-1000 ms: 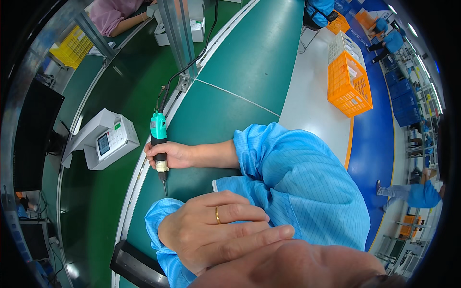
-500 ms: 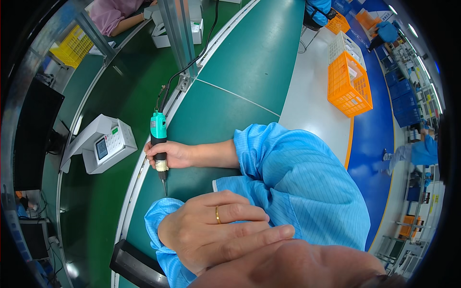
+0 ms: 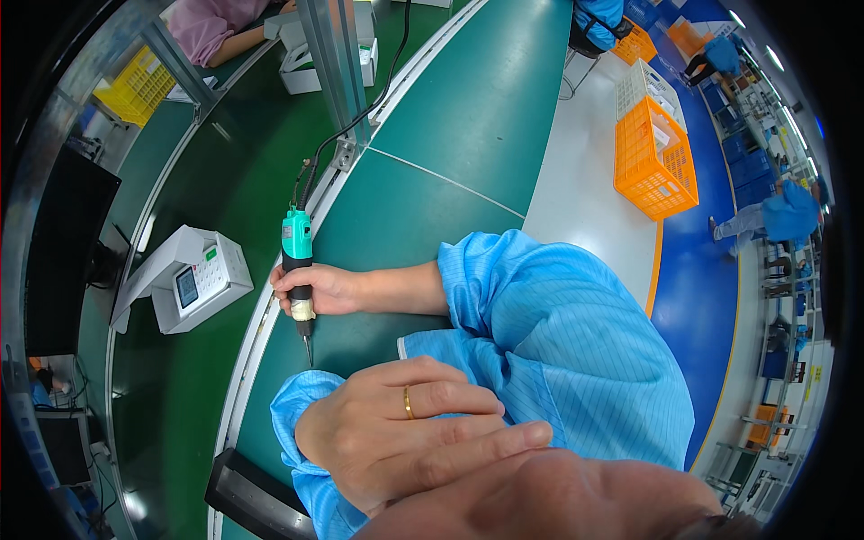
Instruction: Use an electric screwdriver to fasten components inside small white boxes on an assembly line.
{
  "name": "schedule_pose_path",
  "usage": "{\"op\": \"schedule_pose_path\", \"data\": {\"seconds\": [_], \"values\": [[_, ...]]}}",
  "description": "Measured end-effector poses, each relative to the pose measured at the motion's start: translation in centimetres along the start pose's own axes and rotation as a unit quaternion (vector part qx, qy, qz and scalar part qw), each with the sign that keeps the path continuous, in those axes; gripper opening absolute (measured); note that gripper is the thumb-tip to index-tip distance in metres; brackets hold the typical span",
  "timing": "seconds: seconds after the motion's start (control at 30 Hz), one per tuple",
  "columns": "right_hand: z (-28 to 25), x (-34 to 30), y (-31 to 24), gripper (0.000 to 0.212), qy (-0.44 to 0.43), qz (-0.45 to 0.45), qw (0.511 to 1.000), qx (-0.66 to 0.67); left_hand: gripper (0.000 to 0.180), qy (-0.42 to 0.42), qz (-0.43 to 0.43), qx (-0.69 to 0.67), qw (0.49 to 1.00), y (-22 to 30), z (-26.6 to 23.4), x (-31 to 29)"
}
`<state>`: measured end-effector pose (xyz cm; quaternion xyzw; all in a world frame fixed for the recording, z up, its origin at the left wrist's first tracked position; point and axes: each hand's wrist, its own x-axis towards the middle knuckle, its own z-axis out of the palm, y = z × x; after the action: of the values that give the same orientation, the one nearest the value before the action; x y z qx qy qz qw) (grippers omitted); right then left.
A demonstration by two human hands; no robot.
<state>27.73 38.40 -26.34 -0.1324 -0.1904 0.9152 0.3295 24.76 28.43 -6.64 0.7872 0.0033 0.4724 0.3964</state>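
Observation:
My right hand (image 3: 319, 290) reaches in from the right, its fingers wrapped round a teal and black electric screwdriver (image 3: 298, 236). The driver stands nearly upright, bit downward, over the green bench near its metal edge. A black cable runs up from its top. Nearer to me, my left hand (image 3: 418, 427), with a gold ring, lies with its fingers stretched out and pointing right; no object shows in it. An open white box (image 3: 202, 281) sits left of the screwdriver on the green belt. Inside it is a white keypad device with a small screen (image 3: 189, 286).
A metal post (image 3: 331, 63) rises from the bench edge. A black object (image 3: 256, 495) lies at the lower left. Orange crates (image 3: 655, 166) stand on the right. Across the belt are a dark monitor (image 3: 67, 252), a yellow crate (image 3: 135, 85) and a person in a pink sleeve (image 3: 211, 31).
The open white box has slid slightly toward me along the belt, and another box near the post has shifted too. People at the far right have moved. Both my hands hold still.

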Motion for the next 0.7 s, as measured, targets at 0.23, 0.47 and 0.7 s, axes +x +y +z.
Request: {"op": "schedule_pose_path", "data": {"seconds": [0.23,0.47,0.7], "values": [[-0.42,0.14,0.06,0.013,-0.014,0.004,1.0,0.002,0.027,0.0,0.001,-0.005,1.0,-0.01,-0.03,0.02],[-0.09,-0.02,-0.11,0.012,0.001,0.0,1.0,0.003,0.027,-0.003,0.006,-0.005,1.0,-0.12,-0.04,0.04],[-0.28,0.02,0.04,0.014,-0.009,0.005,1.0,0.003,0.046,0.002,0.015,-0.009,1.0,-0.19,0.05,-0.36]]}}
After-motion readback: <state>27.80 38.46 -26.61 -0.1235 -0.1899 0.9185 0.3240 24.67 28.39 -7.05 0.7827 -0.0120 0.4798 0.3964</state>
